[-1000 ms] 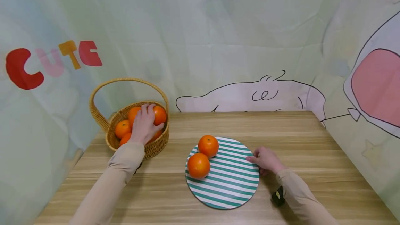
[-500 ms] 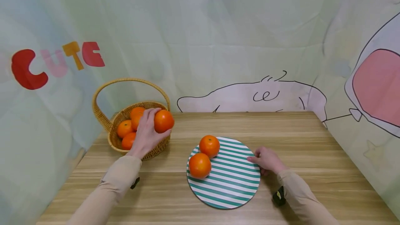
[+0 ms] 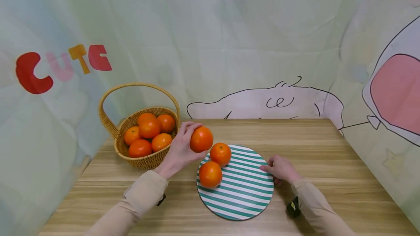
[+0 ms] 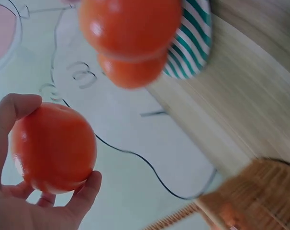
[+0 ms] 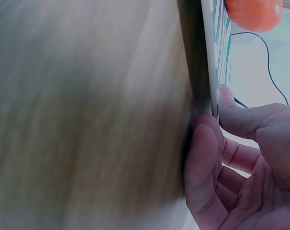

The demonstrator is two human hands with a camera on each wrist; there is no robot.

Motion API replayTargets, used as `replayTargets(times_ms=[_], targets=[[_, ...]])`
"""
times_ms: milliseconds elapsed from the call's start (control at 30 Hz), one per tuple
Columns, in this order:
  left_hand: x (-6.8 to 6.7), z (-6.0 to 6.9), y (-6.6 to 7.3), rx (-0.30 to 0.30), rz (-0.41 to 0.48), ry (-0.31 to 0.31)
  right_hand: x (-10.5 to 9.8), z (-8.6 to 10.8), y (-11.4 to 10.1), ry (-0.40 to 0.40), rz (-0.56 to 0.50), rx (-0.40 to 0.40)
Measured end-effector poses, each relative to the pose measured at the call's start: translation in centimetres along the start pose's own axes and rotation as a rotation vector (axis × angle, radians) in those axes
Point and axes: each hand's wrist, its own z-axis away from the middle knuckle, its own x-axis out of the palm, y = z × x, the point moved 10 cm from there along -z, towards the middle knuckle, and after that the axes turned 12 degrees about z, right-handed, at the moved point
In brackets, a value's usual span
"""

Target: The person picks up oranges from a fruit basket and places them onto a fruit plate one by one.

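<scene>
My left hand (image 3: 181,149) grips an orange (image 3: 201,139) in the air between the basket and the round striped board; in the left wrist view fingers and thumb curl round this orange (image 4: 54,147). On the left part of the green-and-white board (image 3: 241,188) lie two oranges, one (image 3: 220,154) behind the other (image 3: 210,174). At the board's right edge, my right hand (image 3: 281,168) pinches the rim, thumb on top and fingers beneath, as the right wrist view shows the hand (image 5: 245,167) at the board's edge (image 5: 213,62).
A wicker basket (image 3: 147,162) with a tall handle stands at the back left, holding several oranges (image 3: 150,128). The wooden table (image 3: 315,145) meets printed curtains (image 3: 210,28) at the back and both sides.
My left hand has lifted an orange out of the basket and moved right, close to the board's left edge. My right hand has stayed at the board's rim.
</scene>
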Motion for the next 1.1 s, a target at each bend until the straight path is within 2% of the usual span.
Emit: replayTargets(times_ms=[200,333,467,667,900,1000,1100], targets=[[2.9,0.1,1.5,-0.015,0.08,-0.091,0.0,0.0,0.0,0.006,-0.003,0.0],[5.0,0.3,2.1,-0.009,0.079,-0.159,0.0,0.1,0.0,0.009,-0.002,-0.002],[7.0,0.5,2.9,0.038,0.044,-0.231,0.0,0.2,-0.1,0.004,-0.004,-0.001],[9.5,1.0,4.4,0.193,-0.098,-0.309,0.0,0.2,-0.1,-0.01,0.0,0.003],[11.9,2.2,5.5,0.365,-0.306,-0.354,0.0,0.1,-0.2,-0.015,0.009,-0.007],[12.9,2.7,5.5,0.414,-0.383,-0.364,0.0,0.0,-0.1,-0.012,0.009,-0.009],[13.6,3.1,5.3,0.438,-0.44,-0.378,0.1,-0.1,0.0,-0.011,0.01,-0.007]])
